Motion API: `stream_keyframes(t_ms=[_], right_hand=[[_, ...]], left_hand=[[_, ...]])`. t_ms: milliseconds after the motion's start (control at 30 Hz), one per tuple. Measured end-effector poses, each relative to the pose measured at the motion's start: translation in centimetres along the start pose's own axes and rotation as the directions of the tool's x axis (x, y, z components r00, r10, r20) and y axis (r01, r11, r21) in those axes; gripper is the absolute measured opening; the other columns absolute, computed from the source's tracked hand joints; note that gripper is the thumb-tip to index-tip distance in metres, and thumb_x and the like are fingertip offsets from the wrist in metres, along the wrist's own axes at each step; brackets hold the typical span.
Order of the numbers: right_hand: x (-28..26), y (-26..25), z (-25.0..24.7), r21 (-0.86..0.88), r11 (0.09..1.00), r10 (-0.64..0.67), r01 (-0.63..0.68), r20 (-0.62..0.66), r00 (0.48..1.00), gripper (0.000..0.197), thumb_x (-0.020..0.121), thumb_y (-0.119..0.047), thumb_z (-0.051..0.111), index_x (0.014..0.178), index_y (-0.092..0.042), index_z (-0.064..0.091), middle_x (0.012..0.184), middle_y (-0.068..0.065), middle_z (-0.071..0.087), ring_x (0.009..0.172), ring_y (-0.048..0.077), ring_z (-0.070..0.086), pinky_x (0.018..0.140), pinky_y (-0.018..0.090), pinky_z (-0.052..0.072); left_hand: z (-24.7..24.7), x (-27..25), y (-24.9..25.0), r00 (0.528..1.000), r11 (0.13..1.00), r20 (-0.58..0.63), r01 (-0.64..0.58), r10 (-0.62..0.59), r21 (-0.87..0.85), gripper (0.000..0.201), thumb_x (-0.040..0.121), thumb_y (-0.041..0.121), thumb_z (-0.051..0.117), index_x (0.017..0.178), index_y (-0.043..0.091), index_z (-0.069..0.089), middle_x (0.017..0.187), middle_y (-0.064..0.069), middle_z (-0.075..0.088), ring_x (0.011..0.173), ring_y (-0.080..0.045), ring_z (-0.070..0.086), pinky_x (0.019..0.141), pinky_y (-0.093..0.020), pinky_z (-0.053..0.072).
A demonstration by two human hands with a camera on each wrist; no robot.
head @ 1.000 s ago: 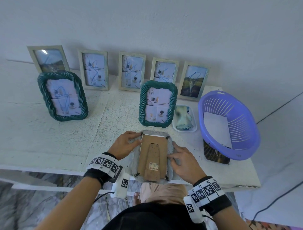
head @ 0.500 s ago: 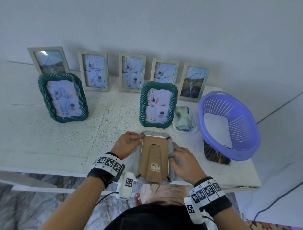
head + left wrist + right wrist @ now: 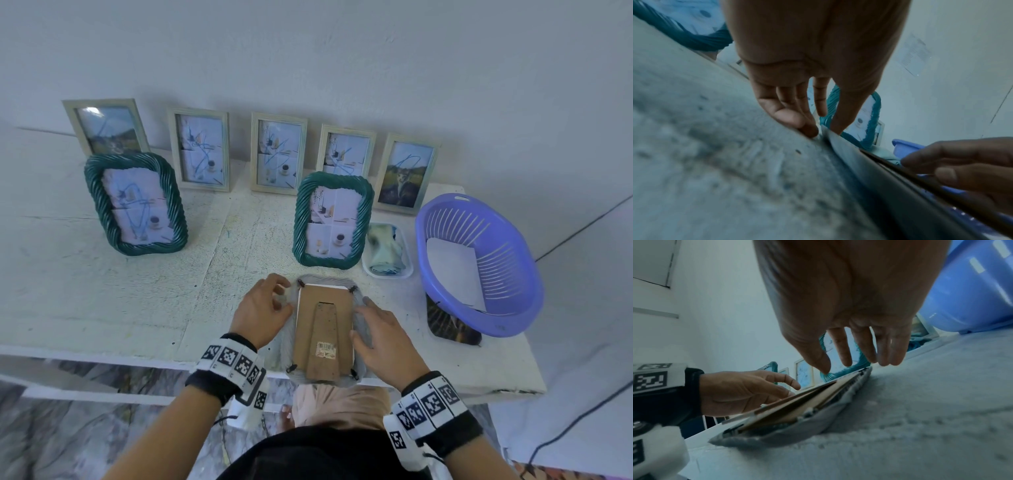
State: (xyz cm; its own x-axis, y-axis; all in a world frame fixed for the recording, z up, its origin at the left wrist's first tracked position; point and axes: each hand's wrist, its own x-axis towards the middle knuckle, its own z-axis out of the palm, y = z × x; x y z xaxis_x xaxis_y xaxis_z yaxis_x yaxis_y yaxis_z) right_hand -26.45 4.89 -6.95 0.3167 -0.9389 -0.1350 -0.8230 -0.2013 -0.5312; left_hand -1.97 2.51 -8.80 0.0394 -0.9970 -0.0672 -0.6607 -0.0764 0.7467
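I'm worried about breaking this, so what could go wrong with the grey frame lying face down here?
The grey frame lies at the table's near edge, so a nudge could tip it off. Its backing board looks lifted, so contents may slip. The green frame upright just behind could be knocked.

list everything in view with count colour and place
face-down frame: 1, grey rim, brown back, table's near edge
rope frames: 2, green, standing mid-table
plain frames: 5, pale, row by the wall
tray: 1, white, holds cloth, beside the basket
basket: 1, purple, table's right end
dark patterned piece: 1, under the basket
table: 1, white
left hand: 1, pinches the face-down frame's far left corner
right hand: 1, fingers straight, at its right edge
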Motion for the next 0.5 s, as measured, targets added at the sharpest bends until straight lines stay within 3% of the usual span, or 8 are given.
stream_keyframes(t_ms=[100,233,300,400,500], right_hand=[[0.2,-1.4,0.2,-0.101,0.995,-0.01,0.002,-0.088,0.996,0.041,0.096,-0.031,0.051,0.134,-0.015,0.048,0.149,0.009,0.037,0.132,0.027,0.036,0.107,0.034,0.033],[0.6,-3.4,0.4,-0.059,0.996,-0.079,0.07,-0.167,0.983,0.034,0.095,-0.037,0.052,0.123,-0.017,0.055,0.123,0.002,0.054,0.109,0.02,0.049,0.089,0.028,0.043],[0.6,-4.8,-0.1,0.058,0.993,-0.091,0.102,-0.165,0.982,0.036,0.095,-0.044,0.051,0.123,-0.021,0.054,0.117,-0.004,0.058,0.104,0.012,0.054,0.085,0.026,0.047],[0.2,-6.8,-1.7,0.395,0.914,-0.051,0.089,-0.104,0.993,0.044,0.09,-0.053,0.055,0.128,-0.03,0.051,0.113,-0.015,0.063,0.1,-0.003,0.059,0.083,0.017,0.05],[-0.3,-7.2,-3.0,0.577,0.816,0.011,0.03,-0.068,0.998,0.052,0.085,-0.057,0.056,0.13,-0.031,0.049,0.112,-0.015,0.066,0.099,-0.002,0.063,0.081,0.021,0.053]], left_hand=[[0.1,-1.1,0.2,0.997,0.997,0.012,0.077,-0.077,-0.022,0.032,0.082,0.018,0.069,0.109,0.02,0.052,0.088,0.001,0.066,0.072,-0.016,0.065,0.073,-0.039,0.056],[-0.7,-1.5,1.6,0.988,0.977,0.034,0.154,-0.15,-0.148,0.036,0.083,0.012,0.067,0.115,0.019,0.053,0.079,0.001,0.067,0.068,-0.016,0.067,0.067,-0.039,0.059],[-1.9,-1.8,3.0,0.988,0.963,0.017,0.151,-0.151,-0.223,0.038,0.083,0.011,0.067,0.116,0.022,0.052,0.081,-0.001,0.066,0.068,-0.017,0.067,0.059,-0.035,0.06],[-3.6,-2.5,6.2,0.991,0.91,-0.035,0.103,-0.127,-0.401,0.038,0.084,0.011,0.069,0.117,0.023,0.054,0.085,-0.008,0.066,0.07,-0.019,0.068,0.057,-0.036,0.061],[-3.8,-3.4,9.6,0.998,0.762,0.015,0.058,-0.063,-0.645,0.028,0.091,0.01,0.064,0.117,0.017,0.056,0.093,-0.015,0.068,0.081,-0.023,0.071,0.064,-0.039,0.061]])
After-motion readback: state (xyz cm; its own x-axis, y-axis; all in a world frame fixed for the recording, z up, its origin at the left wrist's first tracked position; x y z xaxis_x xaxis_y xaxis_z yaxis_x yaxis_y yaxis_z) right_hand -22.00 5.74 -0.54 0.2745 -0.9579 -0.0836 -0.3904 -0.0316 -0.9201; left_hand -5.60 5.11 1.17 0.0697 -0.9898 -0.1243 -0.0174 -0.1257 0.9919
